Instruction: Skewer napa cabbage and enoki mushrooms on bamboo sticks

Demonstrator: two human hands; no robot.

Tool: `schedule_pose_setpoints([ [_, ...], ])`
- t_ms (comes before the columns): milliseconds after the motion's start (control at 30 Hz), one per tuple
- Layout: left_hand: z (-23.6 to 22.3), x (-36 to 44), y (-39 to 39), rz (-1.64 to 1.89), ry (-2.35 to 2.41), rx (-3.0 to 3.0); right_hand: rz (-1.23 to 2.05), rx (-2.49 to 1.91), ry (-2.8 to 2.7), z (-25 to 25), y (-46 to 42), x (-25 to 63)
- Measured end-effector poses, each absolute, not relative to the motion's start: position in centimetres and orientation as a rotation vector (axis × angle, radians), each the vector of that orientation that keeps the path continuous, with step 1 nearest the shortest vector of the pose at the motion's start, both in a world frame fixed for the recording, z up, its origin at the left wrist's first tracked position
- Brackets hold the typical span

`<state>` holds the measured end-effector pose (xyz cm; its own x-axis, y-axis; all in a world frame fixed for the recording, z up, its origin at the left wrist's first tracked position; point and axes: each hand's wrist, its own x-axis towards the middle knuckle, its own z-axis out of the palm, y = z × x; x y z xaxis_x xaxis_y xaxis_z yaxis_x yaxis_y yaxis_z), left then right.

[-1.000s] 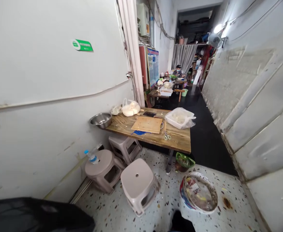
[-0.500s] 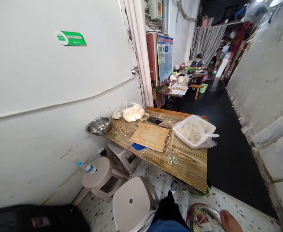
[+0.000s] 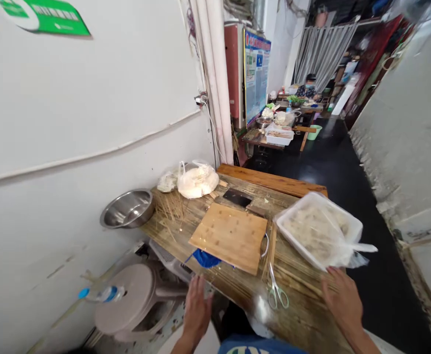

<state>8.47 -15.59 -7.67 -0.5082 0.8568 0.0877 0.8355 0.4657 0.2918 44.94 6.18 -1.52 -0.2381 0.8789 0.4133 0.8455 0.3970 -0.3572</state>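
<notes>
My left hand is in front of the wooden table's near edge with fingers stretched out, holding nothing. On the right, my right hand is spread at the table top, close to the near corner of a white plastic tub covered with a clear bag. Between the hands lie green-handled scissors. A wooden cutting board with a metal handle rests mid-table, partly over a blue cloth or bag. Whether my left fingers touch the table edge, I cannot tell.
A steel bowl sits at the left end beside thin sticks and a bag of pale food. A dark phone-like slab lies behind the board. A stool holds a bottle. Far back, a person sits at another table.
The view has moved nearer the table. Both hands now show at its near side; before, only one hand was in view, low right by a round metal-rimmed container.
</notes>
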Motion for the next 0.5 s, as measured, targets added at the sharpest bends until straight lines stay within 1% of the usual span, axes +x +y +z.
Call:
schedule_pose_setpoints([
  [33,-6.4,8.2,-11.7,0.488,2.514,1.698,0.054,-1.323,-2.237,-1.2,7.8,41.5],
  [100,-4.6,7.8,-4.2,0.49,2.255,1.96,0.112,-1.082,-2.555,-1.8,10.1,33.7],
  [167,-4.1,7.7,2.1,0.492,2.123,2.035,0.147,-1.041,-2.681,-3.9,11.3,26.6],
  [233,-4.5,7.6,6.4,0.487,1.993,2.104,0.166,-1.105,-2.716,-6.5,11.9,22.3],
  [300,-5.1,6.6,9.0,0.481,1.872,2.172,0.169,-1.179,-2.723,-8.5,12.2,20.9],
  [367,-5.4,4.0,10.5,0.47,1.825,2.2,0.162,-1.194,-2.739,-9.4,12.6,21.3],
  [433,-5.3,-0.2,11.5,0.456,1.909,2.152,0.158,-1.182,-2.754,-9.5,12.9,22.0],
  [500,-4.7,-4.7,12.0,0.447,2.128,2.014,0.169,-1.21,-2.753,-9.2,13.0,22.3],
])
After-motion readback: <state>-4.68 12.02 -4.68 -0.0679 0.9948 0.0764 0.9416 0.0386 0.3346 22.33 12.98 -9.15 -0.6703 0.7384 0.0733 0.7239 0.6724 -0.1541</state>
